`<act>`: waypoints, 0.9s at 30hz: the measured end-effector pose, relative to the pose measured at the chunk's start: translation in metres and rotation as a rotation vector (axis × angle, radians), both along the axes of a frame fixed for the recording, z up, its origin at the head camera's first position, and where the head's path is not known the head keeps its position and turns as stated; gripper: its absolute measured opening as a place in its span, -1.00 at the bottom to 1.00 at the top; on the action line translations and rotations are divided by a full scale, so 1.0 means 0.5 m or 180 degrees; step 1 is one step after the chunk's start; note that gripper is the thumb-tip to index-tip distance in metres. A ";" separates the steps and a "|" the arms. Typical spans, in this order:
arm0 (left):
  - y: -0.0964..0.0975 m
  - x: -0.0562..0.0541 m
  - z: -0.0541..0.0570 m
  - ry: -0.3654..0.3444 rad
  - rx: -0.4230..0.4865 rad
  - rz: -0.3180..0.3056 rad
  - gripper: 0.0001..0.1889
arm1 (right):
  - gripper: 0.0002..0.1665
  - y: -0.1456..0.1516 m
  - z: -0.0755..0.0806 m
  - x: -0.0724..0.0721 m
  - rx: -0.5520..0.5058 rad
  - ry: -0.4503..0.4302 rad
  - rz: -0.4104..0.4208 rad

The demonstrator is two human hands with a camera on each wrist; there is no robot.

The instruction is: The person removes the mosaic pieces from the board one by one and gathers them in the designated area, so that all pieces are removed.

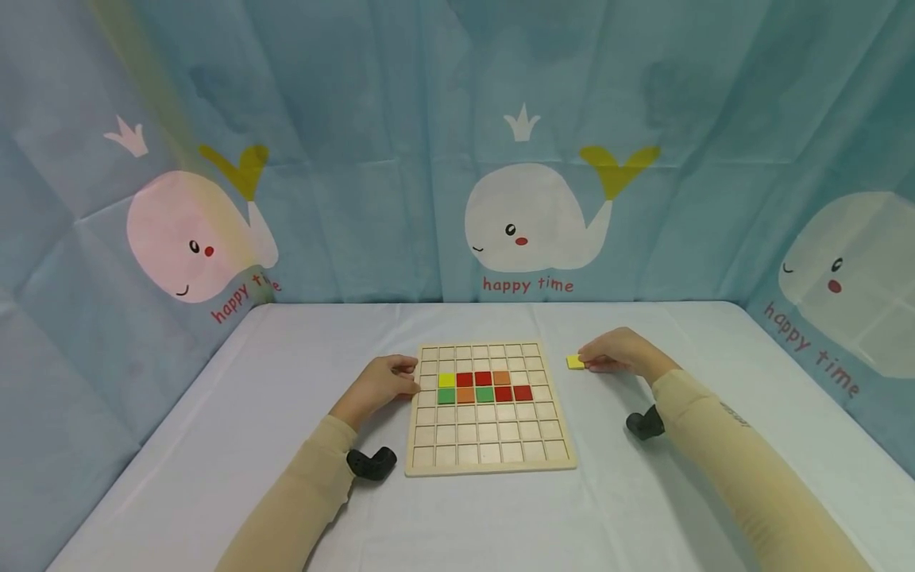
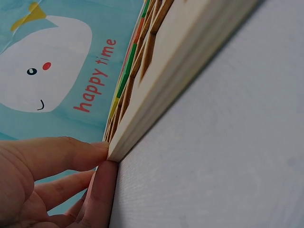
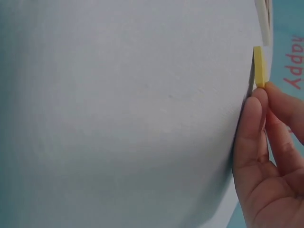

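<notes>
A wooden grid board [image 1: 488,454] lies flat on the white table, with two adjoining rows of coloured square tiles in its cells. Yellow, red and orange tiles [image 1: 502,378] form the upper row; green, orange and red tiles [image 1: 465,395] form the lower one. My left hand [image 1: 376,388] holds the board's left edge, thumb and fingers against the rim [image 2: 116,151] in the left wrist view. To the right of the board, my right hand [image 1: 620,352] pinches a yellow square tile [image 1: 575,362] by one end. In the right wrist view the tile [image 3: 259,66] projects past the fingertips, close to the table.
A black curved piece [image 1: 372,463] sits at the left wrist and another [image 1: 645,423] at the right wrist. Behind the table [image 1: 286,342] hangs a blue curtain [image 1: 357,159] printed with whales.
</notes>
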State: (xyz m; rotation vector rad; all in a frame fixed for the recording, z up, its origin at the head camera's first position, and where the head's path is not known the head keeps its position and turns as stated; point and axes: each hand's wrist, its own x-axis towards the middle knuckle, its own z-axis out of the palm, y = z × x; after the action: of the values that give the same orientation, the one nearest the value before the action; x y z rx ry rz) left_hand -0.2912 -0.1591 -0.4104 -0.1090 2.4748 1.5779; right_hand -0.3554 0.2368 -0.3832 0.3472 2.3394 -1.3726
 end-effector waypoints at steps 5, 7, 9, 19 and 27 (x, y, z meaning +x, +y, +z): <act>-0.001 0.001 0.001 0.0003 0.0020 -0.0036 -0.40 | -0.52 -0.003 0.003 0.003 0.0030 0.0080 0.0003; -0.001 0.001 0.002 -0.0004 0.0021 -0.0023 -0.40 | -0.53 -0.006 0.004 0.004 0.0096 0.0135 0.0031; 0.000 0.000 0.002 -0.0017 0.0008 -0.0005 -0.40 | -0.57 -0.009 0.002 0.005 0.0208 0.0173 0.0029; 0.002 -0.002 0.001 0.0008 -0.0081 0.0018 -0.41 | -0.60 -0.013 -0.002 0.007 0.0513 0.0380 0.0065; 0.001 -0.003 -0.002 -0.0003 -0.0067 0.0020 -0.40 | -0.56 -0.051 0.031 0.045 0.0412 0.0869 0.0047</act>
State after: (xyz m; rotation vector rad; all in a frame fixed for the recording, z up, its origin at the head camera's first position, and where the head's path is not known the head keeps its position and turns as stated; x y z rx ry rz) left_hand -0.2925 -0.1586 -0.4112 -0.1208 2.4932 1.5542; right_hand -0.3329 0.2110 -0.3676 0.1880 2.6548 -1.3371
